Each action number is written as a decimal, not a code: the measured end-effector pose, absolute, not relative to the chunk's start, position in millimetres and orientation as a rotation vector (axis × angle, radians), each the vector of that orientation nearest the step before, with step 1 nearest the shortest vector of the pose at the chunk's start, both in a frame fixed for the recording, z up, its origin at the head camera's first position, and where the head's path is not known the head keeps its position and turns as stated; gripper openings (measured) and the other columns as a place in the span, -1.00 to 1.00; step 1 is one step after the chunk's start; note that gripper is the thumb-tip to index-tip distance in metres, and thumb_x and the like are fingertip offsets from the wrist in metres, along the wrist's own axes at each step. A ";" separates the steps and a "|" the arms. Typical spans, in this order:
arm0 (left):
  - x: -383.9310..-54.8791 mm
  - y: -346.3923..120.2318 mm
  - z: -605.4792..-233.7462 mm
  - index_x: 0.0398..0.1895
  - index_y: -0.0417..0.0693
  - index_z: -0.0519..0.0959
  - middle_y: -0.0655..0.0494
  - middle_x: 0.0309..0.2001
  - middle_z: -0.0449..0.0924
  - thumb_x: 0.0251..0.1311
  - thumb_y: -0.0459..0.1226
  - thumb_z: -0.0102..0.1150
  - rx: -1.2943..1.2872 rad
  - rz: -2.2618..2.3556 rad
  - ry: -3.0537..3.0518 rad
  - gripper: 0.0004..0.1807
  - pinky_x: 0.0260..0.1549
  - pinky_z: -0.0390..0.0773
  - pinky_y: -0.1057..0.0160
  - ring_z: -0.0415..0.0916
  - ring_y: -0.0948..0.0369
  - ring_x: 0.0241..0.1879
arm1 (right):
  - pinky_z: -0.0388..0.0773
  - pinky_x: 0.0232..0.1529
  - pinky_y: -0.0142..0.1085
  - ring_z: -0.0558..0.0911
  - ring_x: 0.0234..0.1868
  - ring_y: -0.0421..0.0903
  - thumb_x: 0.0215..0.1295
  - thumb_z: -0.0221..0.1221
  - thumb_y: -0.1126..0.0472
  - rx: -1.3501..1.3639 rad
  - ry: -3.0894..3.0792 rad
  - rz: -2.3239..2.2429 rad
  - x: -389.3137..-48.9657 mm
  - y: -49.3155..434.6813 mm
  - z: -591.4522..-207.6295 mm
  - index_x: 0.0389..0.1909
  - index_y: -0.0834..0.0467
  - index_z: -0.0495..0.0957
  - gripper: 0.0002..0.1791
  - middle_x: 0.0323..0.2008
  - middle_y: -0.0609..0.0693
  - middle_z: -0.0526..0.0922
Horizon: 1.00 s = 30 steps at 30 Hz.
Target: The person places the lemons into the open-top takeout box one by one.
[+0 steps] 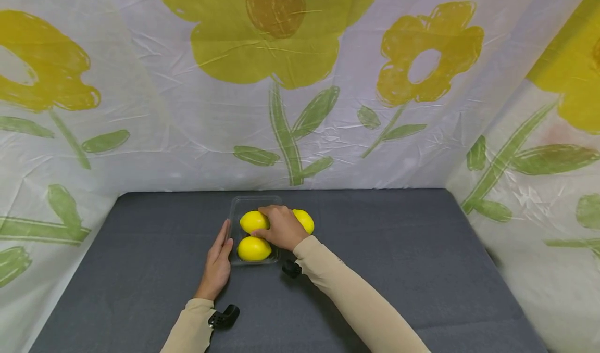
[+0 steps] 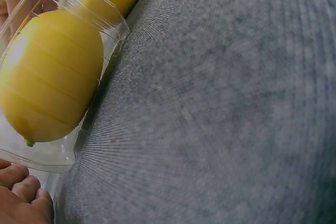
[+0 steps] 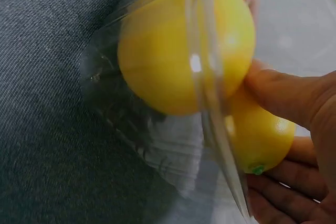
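Dark grey counter (image 1: 398,249), white sheeting (image 1: 187,134) around it bearing yellow flowers (image 1: 262,53), left hand (image 1: 217,265), fingers (image 1: 221,237) straight along a clear tray (image 1: 248,204), right hand (image 1: 285,229), fingers curled round a lemon (image 1: 253,222)

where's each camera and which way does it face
Head: worn on head, faces forward and down at the clear tray; left hand, right hand, sleeves show.
Left wrist: worn there, faces the near lemon; both hands partly show.
Right wrist: worn there, faces the gripped lemon; both hands partly show.
Both wrist views share the near lemon.
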<state>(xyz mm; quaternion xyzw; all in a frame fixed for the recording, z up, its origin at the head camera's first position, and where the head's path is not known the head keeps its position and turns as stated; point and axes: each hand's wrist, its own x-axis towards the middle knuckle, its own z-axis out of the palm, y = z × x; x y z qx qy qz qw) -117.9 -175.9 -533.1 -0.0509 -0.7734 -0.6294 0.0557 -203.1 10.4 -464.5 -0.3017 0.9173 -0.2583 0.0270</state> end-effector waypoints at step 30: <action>-118.6 -176.0 -534.6 0.61 -0.34 -0.17 -0.27 0.61 -0.19 0.66 -0.35 -0.40 -0.137 -1.897 -2.359 -0.42 0.40 -0.07 0.54 -0.26 -0.18 0.58 | 0.55 0.20 -0.14 0.61 0.20 0.05 0.38 0.31 -0.08 -0.876 2.719 -0.791 -211.8 8.7 -456.0 0.34 0.28 0.51 -0.33 0.23 0.13 0.61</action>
